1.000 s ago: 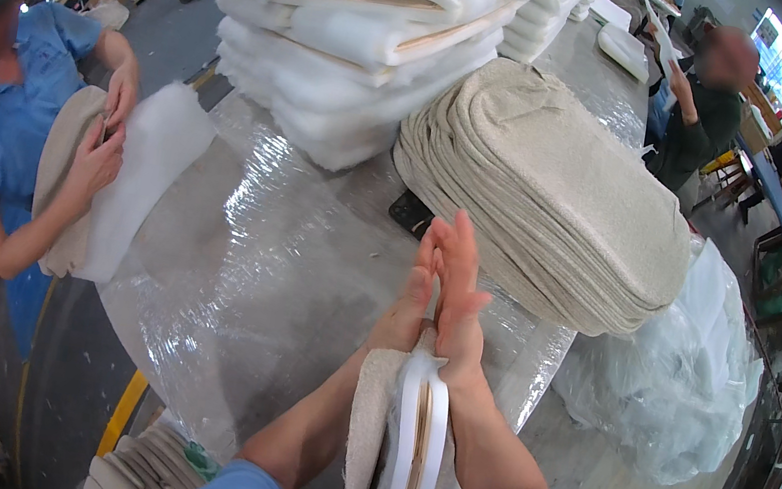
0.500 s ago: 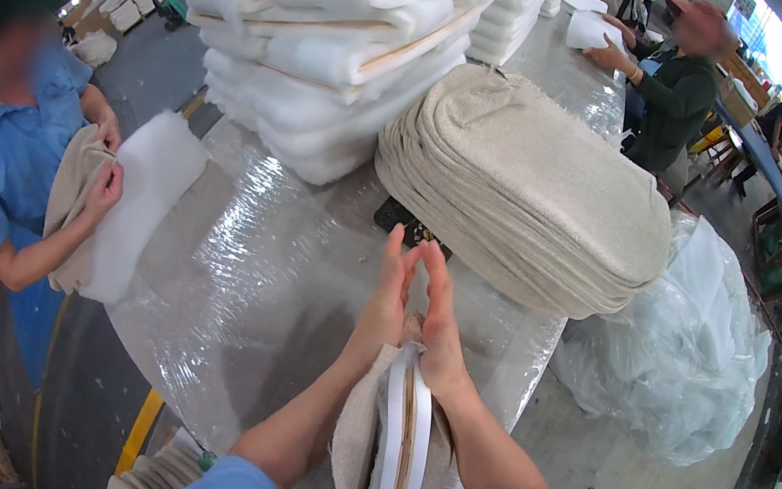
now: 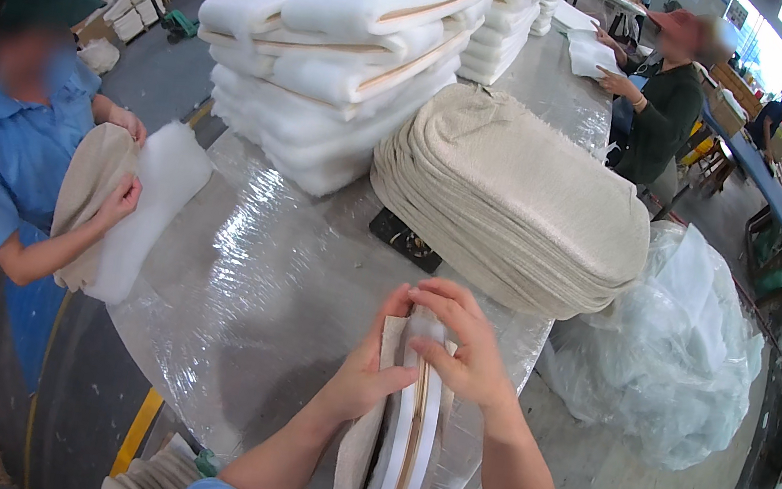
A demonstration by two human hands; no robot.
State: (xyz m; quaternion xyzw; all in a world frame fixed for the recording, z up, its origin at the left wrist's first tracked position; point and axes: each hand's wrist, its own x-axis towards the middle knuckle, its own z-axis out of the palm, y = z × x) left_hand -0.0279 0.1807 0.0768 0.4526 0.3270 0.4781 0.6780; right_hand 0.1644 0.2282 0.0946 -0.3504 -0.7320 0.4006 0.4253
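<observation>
Straight-fingered a moment ago, the left hand (image 3: 366, 372) and right hand (image 3: 477, 361) now curl around the far end of the white padded panel (image 3: 424, 437), on edge between beige fabric (image 3: 351, 466) at the table's (image 3: 296, 306) near side, so work seemingly centres there.

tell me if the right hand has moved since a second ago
Yes: the right hand has drawn back, away from the beige fabric stack. Then it overlapped the stack's near edge in view; now it sits clear.
</observation>
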